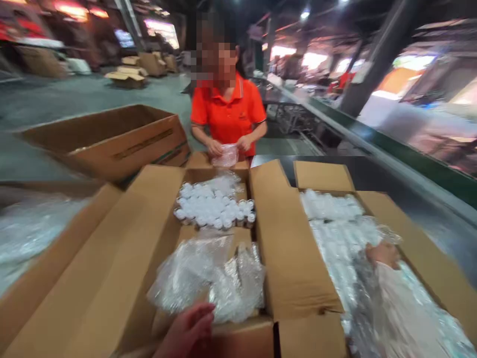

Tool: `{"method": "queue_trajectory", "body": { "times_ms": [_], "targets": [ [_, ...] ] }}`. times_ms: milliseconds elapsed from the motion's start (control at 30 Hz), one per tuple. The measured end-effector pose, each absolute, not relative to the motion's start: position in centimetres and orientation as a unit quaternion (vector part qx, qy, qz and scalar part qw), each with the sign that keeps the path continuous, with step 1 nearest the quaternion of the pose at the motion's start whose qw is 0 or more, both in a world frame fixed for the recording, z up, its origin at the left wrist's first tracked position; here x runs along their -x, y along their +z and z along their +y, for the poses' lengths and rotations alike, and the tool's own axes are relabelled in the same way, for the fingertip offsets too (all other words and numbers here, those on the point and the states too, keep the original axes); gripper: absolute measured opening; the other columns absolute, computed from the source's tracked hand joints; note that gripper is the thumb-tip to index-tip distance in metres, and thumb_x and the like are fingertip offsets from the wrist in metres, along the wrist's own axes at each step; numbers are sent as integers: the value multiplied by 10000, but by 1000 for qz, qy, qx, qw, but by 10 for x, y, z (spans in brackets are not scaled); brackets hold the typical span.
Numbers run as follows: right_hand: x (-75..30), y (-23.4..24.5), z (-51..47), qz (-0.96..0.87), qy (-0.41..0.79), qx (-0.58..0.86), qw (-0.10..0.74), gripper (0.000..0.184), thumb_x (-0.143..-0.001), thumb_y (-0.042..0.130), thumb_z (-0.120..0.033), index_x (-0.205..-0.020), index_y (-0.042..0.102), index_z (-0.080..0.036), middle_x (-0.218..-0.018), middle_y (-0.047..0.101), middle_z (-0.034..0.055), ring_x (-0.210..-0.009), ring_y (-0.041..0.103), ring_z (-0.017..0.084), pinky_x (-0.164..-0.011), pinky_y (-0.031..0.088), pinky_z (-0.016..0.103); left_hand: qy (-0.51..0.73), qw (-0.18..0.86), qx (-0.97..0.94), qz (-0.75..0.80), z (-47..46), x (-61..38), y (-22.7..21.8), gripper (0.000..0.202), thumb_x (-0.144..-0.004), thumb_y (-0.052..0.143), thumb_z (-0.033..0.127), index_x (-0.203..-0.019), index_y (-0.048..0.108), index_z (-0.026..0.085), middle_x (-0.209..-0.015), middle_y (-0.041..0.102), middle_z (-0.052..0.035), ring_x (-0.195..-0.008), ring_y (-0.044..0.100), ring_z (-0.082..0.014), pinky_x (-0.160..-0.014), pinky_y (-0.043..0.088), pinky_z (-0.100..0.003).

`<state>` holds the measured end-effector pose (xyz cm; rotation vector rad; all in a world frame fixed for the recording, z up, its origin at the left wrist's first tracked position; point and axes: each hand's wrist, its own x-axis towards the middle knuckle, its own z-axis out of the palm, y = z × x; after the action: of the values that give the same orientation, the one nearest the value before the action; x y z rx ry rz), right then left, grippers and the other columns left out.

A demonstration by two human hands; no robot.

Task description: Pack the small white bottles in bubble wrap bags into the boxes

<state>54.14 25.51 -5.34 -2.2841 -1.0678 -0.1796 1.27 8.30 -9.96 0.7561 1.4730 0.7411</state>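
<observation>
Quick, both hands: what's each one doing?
Left hand: touching the plastic bag, grip unclear.
Right hand: in the right box, grip unclear.

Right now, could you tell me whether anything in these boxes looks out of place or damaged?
Nothing looks damaged or spilled. The middle box holds white caps packed in rows, with crumpled plastic bags heaped at its near end by the left hand. The right hand is inside the right box, among clear plastic. The picture is blurred.
</observation>
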Motion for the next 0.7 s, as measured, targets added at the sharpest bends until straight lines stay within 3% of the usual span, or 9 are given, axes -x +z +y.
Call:
{"method": "queue_trajectory", "body": {
  "times_ms": [33,100,133,200,267,333,467,600,700],
  "targets": [
    [-527,-52,255,-397,-82,861,308,668,-791,446,-562,-1146,624,-24,-1131,533,398,-1162,448,517,-776,322,711,334,603,-351,634,86,-8,-97,502,-617,724,594,-863,687,158,-596,631,-7,-560,564,-156,-503,451,-258],
    [-488,-50,245,-443,-111,824,334,682,-811,436,-527,-1273,559,-40,-1205,557,317,-1255,435,427,-972,316,625,356,543,-392,651,97,5,-96,329,-741,641,430,-900,668,143,-627,621,-1,-576,554,-143,-534,450,-248],
    [-464,-48,234,-471,-174,772,390,608,-786,483,-513,-1158,652,-64,-1049,643,280,-1121,555,410,-962,377,582,348,502,-424,669,105,12,-99,254,-758,613,335,-908,673,139,-708,656,-27,-649,588,-156,-622,490,-267],
    [-412,-43,202,-552,-185,681,445,456,-810,540,-456,-1122,679,-154,-1000,680,207,-1021,618,359,-936,453,516,295,368,-508,721,123,22,-106,257,-733,604,180,-976,679,139,-925,680,-86,-813,615,-193,-808,502,-337],
    [-359,-40,167,-660,-101,596,445,305,-835,562,-401,-1020,673,-185,-907,688,149,-877,653,305,-826,519,476,228,270,-603,715,143,23,-113,507,-661,684,114,-1164,628,156,-1221,594,-154,-1106,532,-276,-967,426,-434],
    [-311,-41,140,-729,29,527,436,241,-854,550,-404,-920,652,-195,-850,685,109,-781,659,261,-711,550,417,196,251,-664,676,162,18,-116,496,-624,723,103,-1116,664,135,-1322,529,-161,-1240,426,-330,-1032,335,-480],
    [-248,-52,120,-747,281,467,382,272,-860,557,-426,-941,665,-190,-910,700,97,-807,670,223,-738,559,358,250,270,-663,652,182,11,-104,88,-708,664,133,-770,723,111,-1180,623,-151,-1212,437,-334,-1032,293,-506],
    [-215,-63,122,-680,464,474,312,483,-825,547,-548,-1065,620,-134,-954,686,147,-839,662,249,-770,553,401,370,310,-584,653,175,19,-83,127,-791,571,222,-844,652,140,-933,661,-107,-962,557,-239,-889,416,-395],
    [-190,-65,132,-672,457,477,336,723,-680,683,-570,-1226,521,-124,-1137,620,169,-1049,595,309,-918,491,487,457,368,-505,633,162,21,-70,128,-813,504,295,-799,536,172,-718,566,-4,-706,536,-145,-677,423,-269]
  ]
}}
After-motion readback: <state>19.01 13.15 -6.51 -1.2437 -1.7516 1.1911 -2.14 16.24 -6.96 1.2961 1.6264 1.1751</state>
